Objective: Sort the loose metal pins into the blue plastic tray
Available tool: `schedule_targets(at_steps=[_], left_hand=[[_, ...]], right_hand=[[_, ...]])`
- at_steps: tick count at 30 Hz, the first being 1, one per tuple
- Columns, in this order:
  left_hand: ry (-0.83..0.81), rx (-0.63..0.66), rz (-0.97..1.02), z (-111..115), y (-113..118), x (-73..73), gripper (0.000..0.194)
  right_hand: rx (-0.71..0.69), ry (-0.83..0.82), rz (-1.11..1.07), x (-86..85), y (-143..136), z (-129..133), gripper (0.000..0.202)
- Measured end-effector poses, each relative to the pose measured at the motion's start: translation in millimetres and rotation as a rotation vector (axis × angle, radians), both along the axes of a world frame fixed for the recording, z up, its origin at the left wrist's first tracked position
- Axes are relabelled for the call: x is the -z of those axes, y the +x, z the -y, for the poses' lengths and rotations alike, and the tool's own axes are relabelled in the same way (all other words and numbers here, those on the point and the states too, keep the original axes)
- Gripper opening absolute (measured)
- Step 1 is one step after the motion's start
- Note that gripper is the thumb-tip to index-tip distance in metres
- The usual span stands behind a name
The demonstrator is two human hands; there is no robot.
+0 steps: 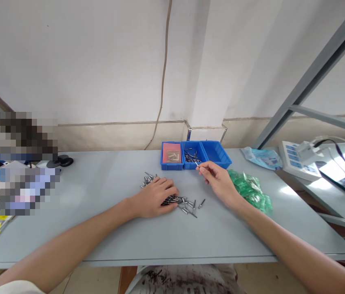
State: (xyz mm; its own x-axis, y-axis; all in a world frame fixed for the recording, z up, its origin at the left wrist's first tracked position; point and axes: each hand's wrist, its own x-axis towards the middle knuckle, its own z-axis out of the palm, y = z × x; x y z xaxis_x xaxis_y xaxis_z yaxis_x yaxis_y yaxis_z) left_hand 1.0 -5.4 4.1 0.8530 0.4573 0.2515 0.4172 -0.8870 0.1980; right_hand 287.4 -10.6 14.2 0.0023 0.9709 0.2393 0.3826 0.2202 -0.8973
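Observation:
My left hand point(157, 198) rests palm down over a pile of small metal pins point(187, 203), its fingers loosely curved and slightly apart. The pins have a dark shaft and a thicker shiny part; some stick out behind the hand and others lie to its right. A pinch of thumb and index finger closes my right hand point(218, 179) on one small metal pin point(197, 165), at the front edge of the middle blue bin point(194, 166). More pins lie inside that bin.
A left blue bin point(171, 166) holds a pink piece and a small clear bag; beside the middle one stands a right blue bin point(217, 152). Crumpled green plastic point(250, 190) lies by my right forearm. Farther right are a blue-white packet point(262, 158) and a power strip point(297, 161).

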Motion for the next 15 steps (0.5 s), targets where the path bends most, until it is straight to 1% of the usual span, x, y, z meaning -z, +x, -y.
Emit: schedule_targets(at_steps=[10, 15], left_hand=[[-0.007, 0.001, -0.011, -0.1, -0.6, -0.7, 0.02], [-0.005, 0.001, -0.011, -0.5, -0.5, -0.5, 0.021]], right_hand=[[-0.011, -0.026, -0.101, -0.7, -2.2, -0.1, 0.037], [-0.021, 0.003, -0.094, -1.1, -2.5, 1.1, 0.029]])
